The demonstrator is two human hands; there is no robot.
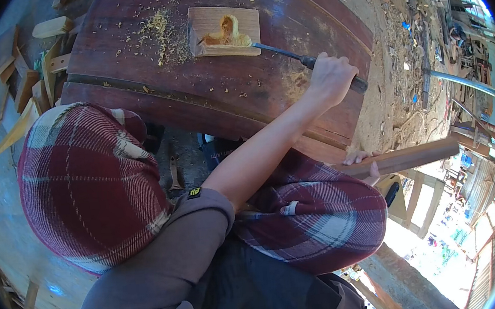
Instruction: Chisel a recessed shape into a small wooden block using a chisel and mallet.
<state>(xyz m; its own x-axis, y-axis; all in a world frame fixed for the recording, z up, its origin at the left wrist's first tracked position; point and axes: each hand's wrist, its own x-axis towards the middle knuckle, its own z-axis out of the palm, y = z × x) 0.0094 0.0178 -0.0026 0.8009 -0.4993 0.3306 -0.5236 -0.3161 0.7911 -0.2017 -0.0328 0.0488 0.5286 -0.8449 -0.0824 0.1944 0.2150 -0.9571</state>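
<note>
A small wooden block [197, 24] with a rough, T-shaped hollow cut into its face lies on a dark red-brown wooden bench [282, 24]. My left hand [333, 78] reaches across and is closed round the dark handle of a gouge [279, 50]. The gouge slants down to the left, its tip at the right end of the hollow. Beyond my right knee, my right hand [356, 157] grips a thick wooden bar [413, 156] that points right. The knee hides my right forearm and part of that hand. The bar is apart from the gouge.
Pale shavings [161, 34] are scattered on the bench left of the block. Wood offcuts [26, 87] are piled at the far left. A brush [174, 173] lies below the bench, between my plaid-covered knees [94, 188]. At the right, a metal pipe [472, 85] crosses near stacked timber.
</note>
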